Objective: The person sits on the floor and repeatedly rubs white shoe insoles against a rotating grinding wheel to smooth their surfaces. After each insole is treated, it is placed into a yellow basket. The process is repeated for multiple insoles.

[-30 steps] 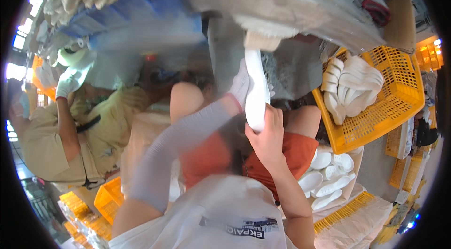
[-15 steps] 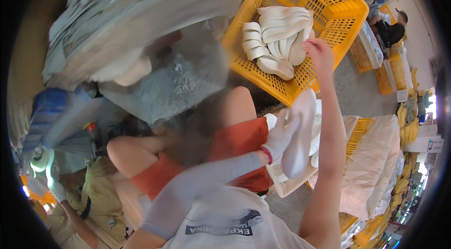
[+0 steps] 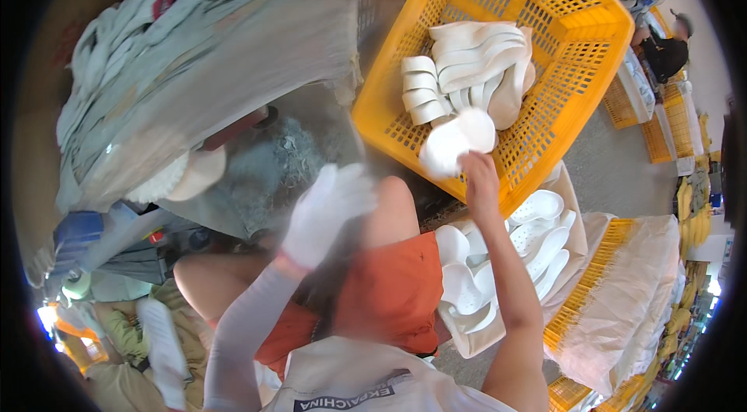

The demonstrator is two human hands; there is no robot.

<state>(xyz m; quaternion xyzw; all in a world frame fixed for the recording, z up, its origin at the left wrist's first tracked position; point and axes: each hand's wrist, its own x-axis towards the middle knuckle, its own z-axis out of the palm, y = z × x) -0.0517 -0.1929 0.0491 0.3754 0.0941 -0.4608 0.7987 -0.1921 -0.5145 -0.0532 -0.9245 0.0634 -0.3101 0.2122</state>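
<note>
My right hand (image 3: 482,172), bare, pinches a white shoe sole (image 3: 457,141) at its edge. The sole is blurred and hangs over the near side of the yellow crate (image 3: 577,149), just in front of the pile of white soles (image 3: 476,50) inside it. Those soles lie stacked in curved, nested rows. My left hand (image 3: 331,210), in a white glove, is above my lap with its fingers stretched out and nothing visible in them; motion smears it somewhat. Below my right forearm, a pale tray (image 3: 572,245) holds several white perforated shoe pieces (image 3: 537,237).
A cloth-covered machine (image 3: 226,81) with gloves piled on top stands at the left; a pale round disc (image 3: 204,172) shows beneath it. Covered crates (image 3: 622,287) stand at the right. Another person (image 3: 661,50) is at the far right, and a co-worker's gloved hand (image 3: 159,334) is lower left.
My left hand has let go of the white sole and moved left over my lap. My right hand has drawn nearer from the pile and now holds a white sole.
</note>
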